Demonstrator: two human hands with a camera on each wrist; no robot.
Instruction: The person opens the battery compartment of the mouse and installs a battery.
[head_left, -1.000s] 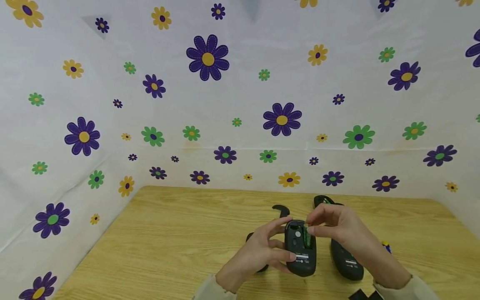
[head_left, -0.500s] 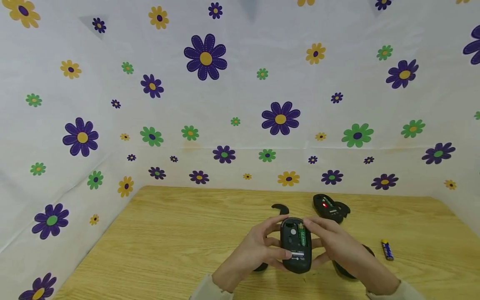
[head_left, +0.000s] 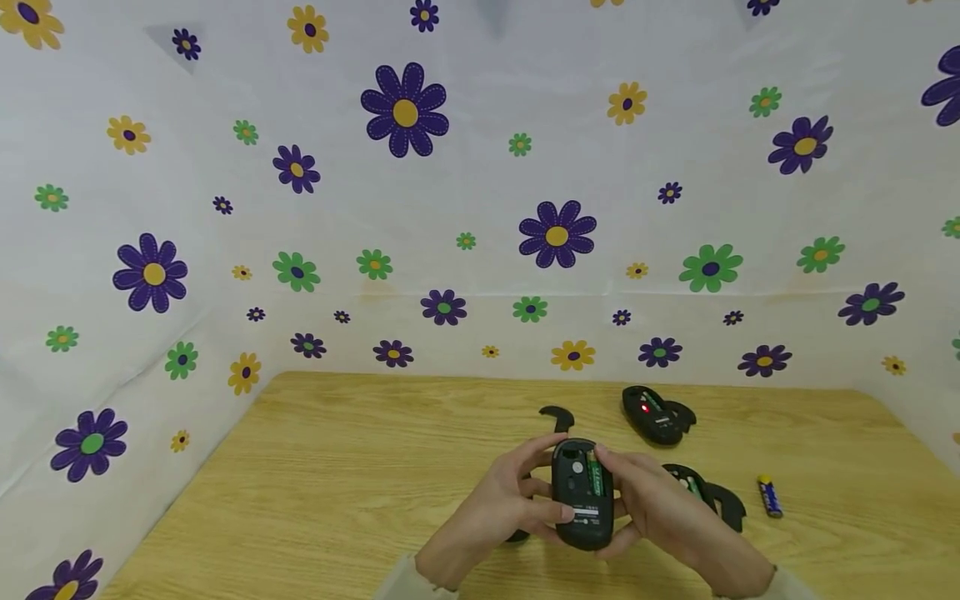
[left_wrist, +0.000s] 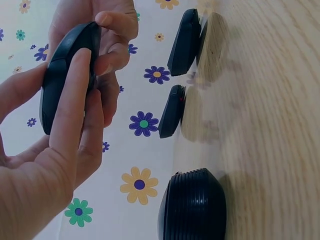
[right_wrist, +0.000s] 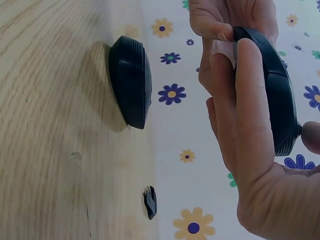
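A black computer mouse [head_left: 582, 525] is held up over the table, its underside facing the head camera. My left hand [head_left: 510, 500] grips its left side, thumb across the lower label area. My right hand [head_left: 663, 512] holds the right side, with the thumb at the top end of a green battery [head_left: 596, 477] lying in the bay. In the left wrist view the mouse [left_wrist: 70, 65] shows from the side, fingers of both hands around it; the right wrist view shows its other side.
A mouse with a red light [head_left: 649, 417] lies at the back. Another open mouse [head_left: 686, 482] with a loose black cover [head_left: 727, 505] is partly behind my right hand. A blue-and-yellow battery [head_left: 769, 496] lies at right. A curved black cover [head_left: 558, 417] and a dark, mostly hidden thing [head_left: 518, 537] are near my left hand.
A second ago my right fingers pinched the battery's top end at the bay. The battery now lies in the bay, and my right hand has shifted round the mouse's right side.
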